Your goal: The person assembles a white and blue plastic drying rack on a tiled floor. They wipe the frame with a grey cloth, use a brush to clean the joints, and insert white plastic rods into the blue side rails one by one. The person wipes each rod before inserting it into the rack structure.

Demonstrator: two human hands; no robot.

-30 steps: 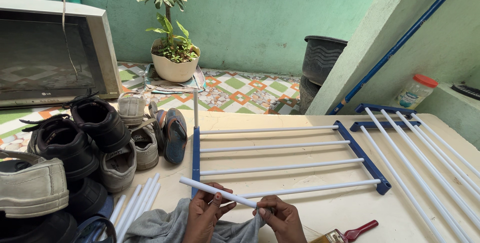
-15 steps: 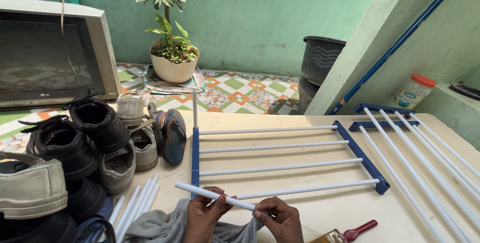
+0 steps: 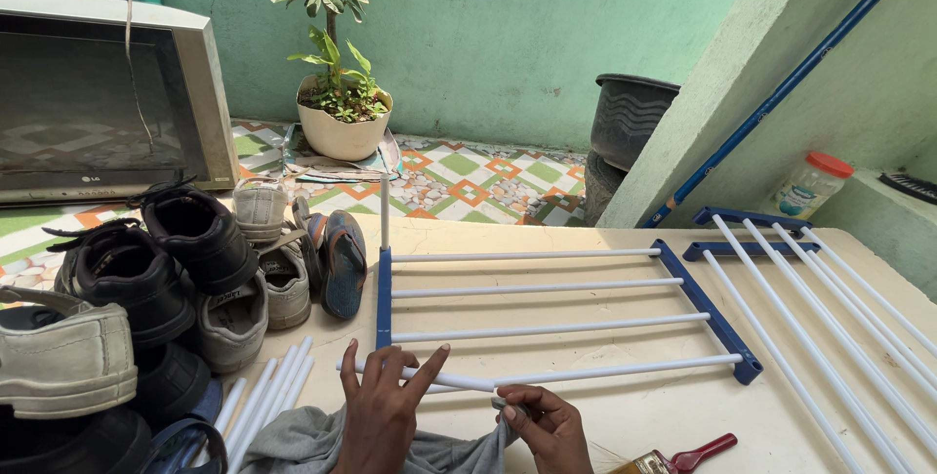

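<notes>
The right hand pinches the end of the white rod, near the blue rack. The left hand is spread open, steadying it. Better keep it level.

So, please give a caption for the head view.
Two hands hold a white rod beside a blue-framed rack.

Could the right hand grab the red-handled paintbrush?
Probably yes: the red-handled paintbrush lies just beside the right hand on the table, nothing between, though that hand now pinches a white plastic rod.
</notes>
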